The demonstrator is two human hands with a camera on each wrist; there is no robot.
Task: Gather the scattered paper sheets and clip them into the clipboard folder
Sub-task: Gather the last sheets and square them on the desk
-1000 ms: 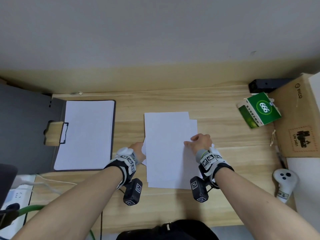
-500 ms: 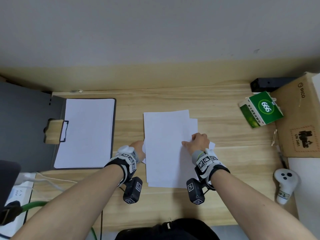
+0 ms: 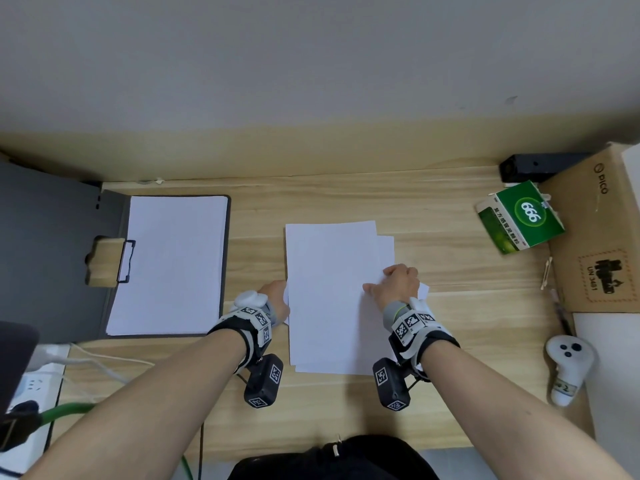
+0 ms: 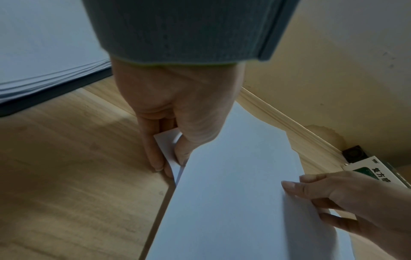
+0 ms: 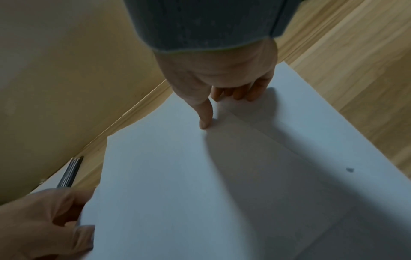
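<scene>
Several white paper sheets [image 3: 329, 289] lie loosely stacked on the wooden desk, their edges uneven. My left hand [image 3: 277, 296] is at the stack's left edge; in the left wrist view its thumb and fingers [image 4: 153, 158] pinch the corner of a lower sheet [image 4: 169, 149]. My right hand [image 3: 398, 282] holds the right edge, thumb [image 5: 205, 114] on top of the sheets [image 5: 177, 176] and fingers curled at the edge. The open dark grey clipboard folder [image 3: 227, 254] lies at the left with a wooden clip [image 3: 104, 261] and a pile of paper [image 3: 169, 265] in it.
A green "666" box [image 3: 519, 218], a cardboard box [image 3: 595, 237] and a black device [image 3: 533, 166] stand at the right rear. A white controller [image 3: 568, 362] lies at the right front. A power strip [image 3: 31, 386] with cables sits at the left front.
Both hands stay at the stack's two side edges. The right hand has shifted only slightly, and the sheets have barely moved.
</scene>
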